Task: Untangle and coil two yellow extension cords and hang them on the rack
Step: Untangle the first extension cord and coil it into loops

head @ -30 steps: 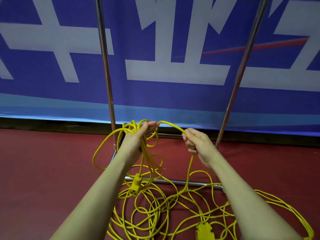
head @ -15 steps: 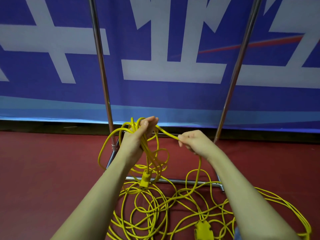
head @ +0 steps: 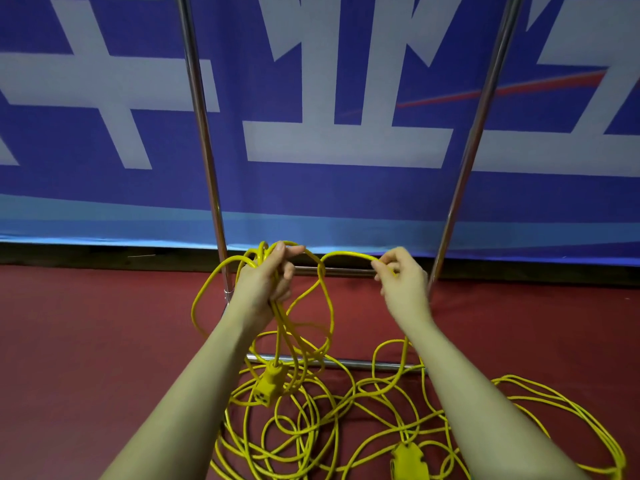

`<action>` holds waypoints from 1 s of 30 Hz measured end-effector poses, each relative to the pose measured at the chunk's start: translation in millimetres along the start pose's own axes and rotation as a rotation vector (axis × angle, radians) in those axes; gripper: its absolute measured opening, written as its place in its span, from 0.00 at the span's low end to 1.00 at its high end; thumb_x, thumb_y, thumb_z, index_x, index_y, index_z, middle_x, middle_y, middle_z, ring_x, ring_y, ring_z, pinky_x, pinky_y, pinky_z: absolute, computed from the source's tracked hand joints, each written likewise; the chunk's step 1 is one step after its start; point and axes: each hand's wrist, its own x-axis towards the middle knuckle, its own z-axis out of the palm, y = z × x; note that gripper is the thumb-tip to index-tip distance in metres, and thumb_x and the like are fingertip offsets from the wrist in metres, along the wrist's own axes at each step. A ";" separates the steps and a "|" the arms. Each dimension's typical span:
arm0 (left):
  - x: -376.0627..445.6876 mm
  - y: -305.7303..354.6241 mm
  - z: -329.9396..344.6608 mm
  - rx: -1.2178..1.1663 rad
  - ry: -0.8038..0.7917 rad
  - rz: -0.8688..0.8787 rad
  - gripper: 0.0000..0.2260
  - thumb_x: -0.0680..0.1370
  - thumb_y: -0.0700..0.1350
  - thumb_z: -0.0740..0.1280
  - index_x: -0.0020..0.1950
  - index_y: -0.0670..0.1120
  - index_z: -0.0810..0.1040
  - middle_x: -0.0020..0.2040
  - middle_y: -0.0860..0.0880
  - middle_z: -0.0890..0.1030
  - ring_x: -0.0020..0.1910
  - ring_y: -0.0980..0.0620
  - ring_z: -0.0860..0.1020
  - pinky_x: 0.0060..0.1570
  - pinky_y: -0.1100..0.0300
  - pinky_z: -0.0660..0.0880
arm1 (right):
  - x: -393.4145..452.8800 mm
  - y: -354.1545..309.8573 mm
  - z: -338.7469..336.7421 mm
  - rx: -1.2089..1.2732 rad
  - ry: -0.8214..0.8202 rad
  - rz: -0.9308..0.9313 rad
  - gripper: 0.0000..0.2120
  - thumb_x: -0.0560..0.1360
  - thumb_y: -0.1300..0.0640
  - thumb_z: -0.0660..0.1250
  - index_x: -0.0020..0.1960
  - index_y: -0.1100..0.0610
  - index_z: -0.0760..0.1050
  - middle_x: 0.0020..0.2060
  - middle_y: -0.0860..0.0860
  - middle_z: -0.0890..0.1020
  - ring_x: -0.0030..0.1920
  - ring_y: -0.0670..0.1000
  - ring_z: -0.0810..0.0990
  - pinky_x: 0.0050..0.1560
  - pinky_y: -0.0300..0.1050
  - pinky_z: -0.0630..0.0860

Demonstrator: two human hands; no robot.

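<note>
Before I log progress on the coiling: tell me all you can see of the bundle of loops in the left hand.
The bundle of loops is thin, glossy yellow cord, plastic-looking. Several uneven turns hang from the left hand, whose grip closes round their tops. A yellow socket block dangles from it. One strand arcs across to the right hand, which pinches it.

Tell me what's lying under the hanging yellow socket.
Under the hanging socket, loose yellow cord loops lie tangled on the red floor, crossing the rack's base bar. A second socket lies further right. The forearms cover part of the pile.
</note>
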 end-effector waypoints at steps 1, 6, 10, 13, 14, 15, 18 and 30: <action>0.4 -0.6 -0.3 0.000 0.008 -0.002 0.15 0.83 0.46 0.55 0.51 0.39 0.78 0.26 0.52 0.72 0.16 0.59 0.58 0.23 0.64 0.53 | -0.2 1.5 1.5 0.008 0.060 -0.006 0.09 0.76 0.61 0.66 0.39 0.55 0.70 0.30 0.56 0.78 0.30 0.51 0.72 0.34 0.46 0.68; -2.2 -2.4 3.9 -0.052 0.041 -0.041 0.13 0.83 0.45 0.57 0.54 0.41 0.78 0.37 0.49 0.84 0.29 0.57 0.79 0.31 0.66 0.75 | 5.8 -11.3 1.8 0.153 0.138 -0.032 0.10 0.80 0.61 0.59 0.41 0.55 0.72 0.33 0.45 0.77 0.32 0.41 0.72 0.37 0.36 0.68; -1.0 -7.7 15.4 -0.124 -0.020 -0.036 0.11 0.82 0.43 0.57 0.59 0.46 0.77 0.56 0.49 0.82 0.55 0.56 0.81 0.55 0.62 0.76 | 2.9 -36.1 -2.9 0.460 -0.359 0.145 0.14 0.82 0.61 0.56 0.38 0.58 0.71 0.24 0.48 0.69 0.21 0.42 0.62 0.22 0.33 0.59; -1.1 -7.5 22.5 -0.129 -0.040 -0.058 0.11 0.82 0.43 0.57 0.59 0.45 0.76 0.54 0.49 0.83 0.55 0.56 0.81 0.57 0.62 0.74 | -2.7 -40.9 -4.8 0.500 -0.698 0.214 0.15 0.82 0.58 0.54 0.39 0.60 0.69 0.20 0.46 0.64 0.20 0.42 0.58 0.21 0.33 0.53; -2.2 -7.4 23.3 -0.140 -0.053 -0.072 0.10 0.82 0.42 0.57 0.58 0.44 0.76 0.52 0.48 0.84 0.53 0.54 0.82 0.55 0.62 0.76 | -4.2 -40.6 -4.7 0.488 -0.770 0.231 0.15 0.82 0.57 0.53 0.38 0.60 0.69 0.20 0.46 0.63 0.19 0.42 0.57 0.22 0.32 0.52; -4.0 -6.2 23.8 -0.155 -0.068 -0.080 0.10 0.82 0.41 0.58 0.57 0.42 0.77 0.50 0.47 0.85 0.52 0.53 0.83 0.54 0.61 0.78 | -5.6 -39.4 -3.4 0.465 -0.823 0.248 0.16 0.82 0.56 0.53 0.38 0.60 0.69 0.19 0.46 0.62 0.19 0.42 0.56 0.22 0.32 0.52; -8.6 0.4 25.5 -0.201 -0.086 -0.078 0.08 0.79 0.35 0.59 0.55 0.40 0.76 0.47 0.45 0.85 0.47 0.50 0.84 0.47 0.60 0.81 | -10.3 -35.9 -0.6 0.407 -0.922 0.295 0.16 0.81 0.54 0.55 0.38 0.60 0.70 0.19 0.46 0.61 0.20 0.42 0.55 0.22 0.32 0.53; -12.2 27.7 42.2 -0.202 0.141 -0.024 0.05 0.78 0.37 0.66 0.42 0.43 0.77 0.37 0.48 0.85 0.38 0.53 0.84 0.38 0.63 0.80 | -20.2 -59.0 -7.9 0.341 -0.139 -0.032 0.10 0.73 0.65 0.70 0.37 0.53 0.76 0.29 0.50 0.76 0.28 0.45 0.72 0.31 0.39 0.70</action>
